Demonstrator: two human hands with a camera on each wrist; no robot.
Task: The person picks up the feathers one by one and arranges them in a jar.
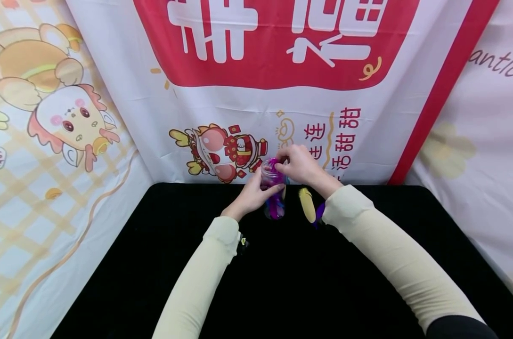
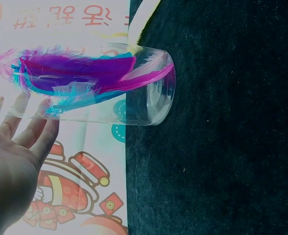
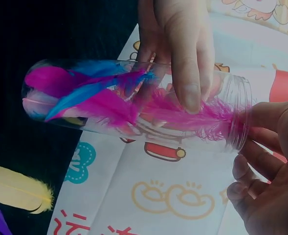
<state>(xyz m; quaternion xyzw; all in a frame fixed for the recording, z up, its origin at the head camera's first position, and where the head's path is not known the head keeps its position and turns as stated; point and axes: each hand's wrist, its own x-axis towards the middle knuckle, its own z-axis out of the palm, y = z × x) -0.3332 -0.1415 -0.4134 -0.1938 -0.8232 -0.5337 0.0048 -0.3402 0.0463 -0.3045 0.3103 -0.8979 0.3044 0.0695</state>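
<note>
A tall clear plastic jar [image 1: 271, 176] stands out over the far edge of the table, with its mouth up. My left hand [image 1: 253, 194] grips it round the side; in the right wrist view the thumb lies along its wall. Inside are magenta, pink, blue and purple feathers [image 2: 80, 71]. At the open mouth, my right hand [image 1: 300, 165] has its thumb and fingers on the rim end of a fluffy magenta feather [image 3: 207, 116], which lies mostly inside the jar. Part of that pinch is hidden behind the threaded rim.
On the black tabletop [image 1: 281, 282], near my right sleeve, lie a yellow feather [image 1: 307, 205] and a purple feather [image 1: 320, 214], partly covered by the cuff. A printed white and red cloth [image 1: 239, 103] hangs directly behind the table; patterned cloths hang on both sides.
</note>
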